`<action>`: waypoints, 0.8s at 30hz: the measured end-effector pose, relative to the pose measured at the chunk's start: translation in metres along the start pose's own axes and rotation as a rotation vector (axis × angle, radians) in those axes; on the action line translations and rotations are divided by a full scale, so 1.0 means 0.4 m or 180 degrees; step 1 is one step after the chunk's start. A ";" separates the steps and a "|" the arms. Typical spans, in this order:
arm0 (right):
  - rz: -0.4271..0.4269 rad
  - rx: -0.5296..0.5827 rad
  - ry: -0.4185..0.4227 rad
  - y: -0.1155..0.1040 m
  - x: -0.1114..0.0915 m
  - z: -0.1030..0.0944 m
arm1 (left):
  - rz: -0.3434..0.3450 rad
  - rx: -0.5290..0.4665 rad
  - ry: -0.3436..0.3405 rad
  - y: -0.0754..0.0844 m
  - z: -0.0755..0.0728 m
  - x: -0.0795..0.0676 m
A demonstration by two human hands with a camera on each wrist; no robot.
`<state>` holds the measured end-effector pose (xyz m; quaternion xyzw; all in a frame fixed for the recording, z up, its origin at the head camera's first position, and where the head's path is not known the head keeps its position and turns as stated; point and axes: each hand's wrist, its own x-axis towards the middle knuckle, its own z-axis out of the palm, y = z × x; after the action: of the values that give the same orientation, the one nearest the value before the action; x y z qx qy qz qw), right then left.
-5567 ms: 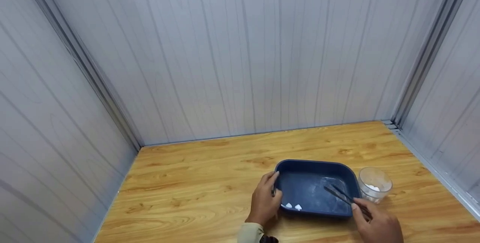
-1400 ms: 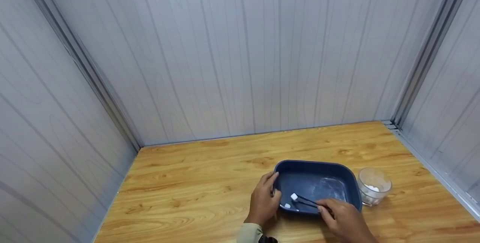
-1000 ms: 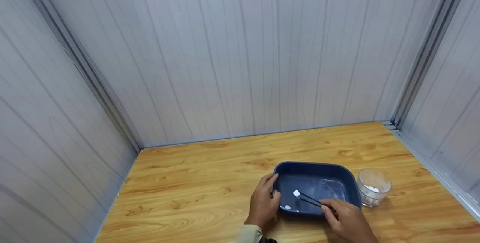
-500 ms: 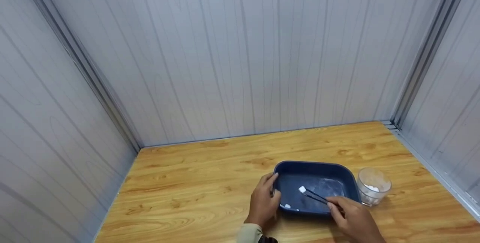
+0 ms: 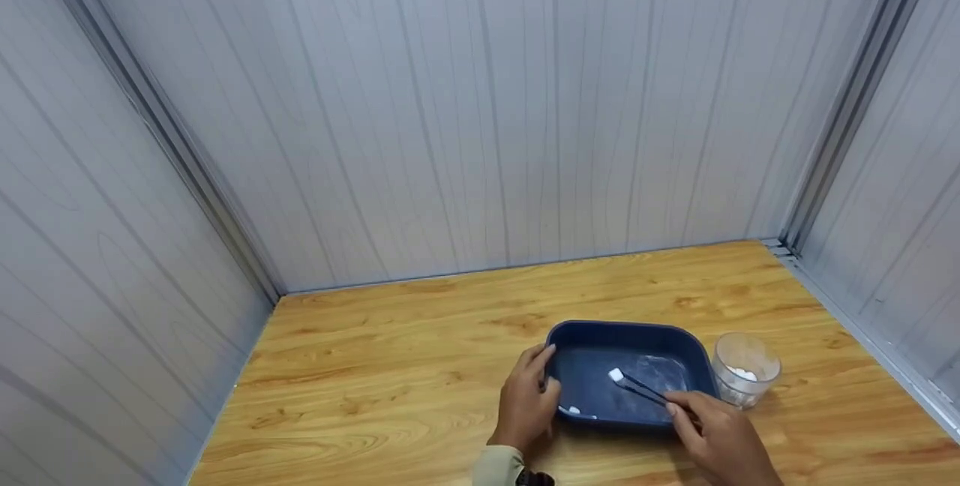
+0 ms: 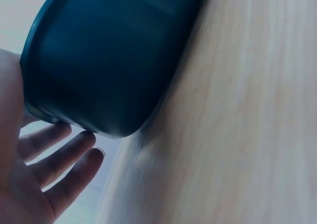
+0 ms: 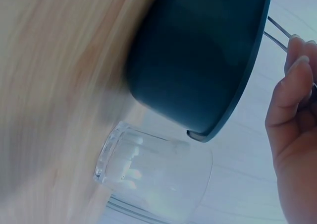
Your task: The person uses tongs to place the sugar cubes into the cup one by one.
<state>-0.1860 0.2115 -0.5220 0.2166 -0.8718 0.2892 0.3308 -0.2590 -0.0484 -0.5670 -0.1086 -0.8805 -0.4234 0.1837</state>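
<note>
A dark blue rectangular baking dish [image 5: 600, 418] stands on the wooden table. My left hand [image 5: 526, 405] grips its left end; in the left wrist view, several fingers [image 6: 74, 177] lie by the outer wall. My right hand [image 5: 718, 433] pinches black tweezers [image 5: 646, 390] over the dish's near right side. Between the tweezer tips is a small white cube [image 5: 616, 375], above the dish's floor. Another white piece [image 5: 574, 409] lies in the near left corner, partly hidden by the near wall. In the right wrist view, thumb and fingertips [image 7: 293, 83] meet at the tweezers, whose tips are hidden behind the dish.
Close to the dish's right end stands a clear glass [image 5: 750, 366] with several white pieces in its bottom. Whitish smears mark the dish's floor. Pale panel walls [image 5: 450, 133] close off the table [image 5: 375, 366] at the back and both sides.
The tweezers, apart and without a cube 5.6 s ago, now hold one of the white pieces from the near left corner. Lately my right hand has carried it rightward. The left hand has stayed.
</note>
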 end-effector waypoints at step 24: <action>-0.0065 -0.0111 0.0238 0.015 -0.006 -0.031 | 0.0050 0.0036 0.0062 -0.002 -0.001 0.001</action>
<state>-0.1821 0.2245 -0.5181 0.2087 -0.8615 0.2784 0.3699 -0.2596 -0.0490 -0.5673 -0.1102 -0.8801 -0.4181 0.1962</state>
